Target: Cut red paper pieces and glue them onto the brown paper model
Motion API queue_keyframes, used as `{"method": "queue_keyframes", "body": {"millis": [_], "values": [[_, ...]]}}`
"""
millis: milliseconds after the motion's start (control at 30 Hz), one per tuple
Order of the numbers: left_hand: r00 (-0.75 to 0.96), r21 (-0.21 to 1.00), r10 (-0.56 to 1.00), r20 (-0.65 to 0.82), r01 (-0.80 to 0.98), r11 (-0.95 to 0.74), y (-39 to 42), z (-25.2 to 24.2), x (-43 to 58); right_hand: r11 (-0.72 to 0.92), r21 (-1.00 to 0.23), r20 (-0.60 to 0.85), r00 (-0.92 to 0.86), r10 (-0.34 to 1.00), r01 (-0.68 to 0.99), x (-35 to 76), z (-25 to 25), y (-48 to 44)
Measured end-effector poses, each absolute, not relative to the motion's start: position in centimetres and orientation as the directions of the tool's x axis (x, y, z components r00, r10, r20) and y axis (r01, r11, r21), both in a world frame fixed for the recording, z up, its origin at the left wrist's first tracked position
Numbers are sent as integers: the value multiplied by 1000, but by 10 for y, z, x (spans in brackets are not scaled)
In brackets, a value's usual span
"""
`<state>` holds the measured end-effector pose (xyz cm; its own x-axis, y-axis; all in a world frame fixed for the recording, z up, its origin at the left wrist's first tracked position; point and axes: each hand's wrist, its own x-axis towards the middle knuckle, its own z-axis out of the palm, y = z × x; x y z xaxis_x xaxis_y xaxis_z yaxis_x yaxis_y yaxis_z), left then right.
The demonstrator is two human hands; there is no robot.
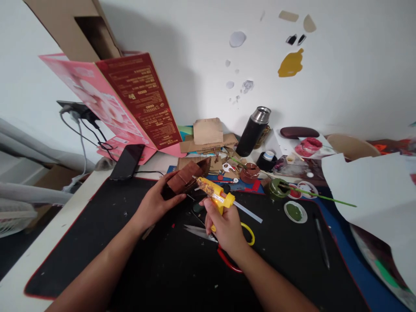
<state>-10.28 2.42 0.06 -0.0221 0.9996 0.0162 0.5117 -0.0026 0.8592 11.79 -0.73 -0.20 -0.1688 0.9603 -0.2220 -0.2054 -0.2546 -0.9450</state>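
Observation:
My right hand [226,229] is wrapped round the handle of a yellow glue gun [212,192], and a clear glue stick [249,212] juts from its back end. The nozzle points up and left, close to a small brown box-like piece [185,177] that looks painted. My left hand [159,201] grips that piece from its left side, thumb along the near edge. Whether the nozzle touches the piece, I cannot tell. Under my right hand lie scissors [199,232] with one yellow and one red handle loop, partly hidden by the hand.
A black phone [127,161] lies at the left, before a pink and red folder [139,102]. Cardboard scraps [208,131], a black thermos [254,132] and paint jars [278,189] line the back. To the right are a green paint lid [295,212], a pen [321,242] and white paper [377,190].

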Motion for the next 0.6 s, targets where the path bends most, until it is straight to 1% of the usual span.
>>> {"method": "queue_keyframes", "body": {"millis": [300,600], "values": [[-14,872,1000,13,489,-4,23,0,-102,-276,-945,-252,-149,956,-176,119,0,-7],[-4,875,1000,8,484,-6,23,0,-101,-255,-957,-238,-126,963,-141,121,0,-5]]}}
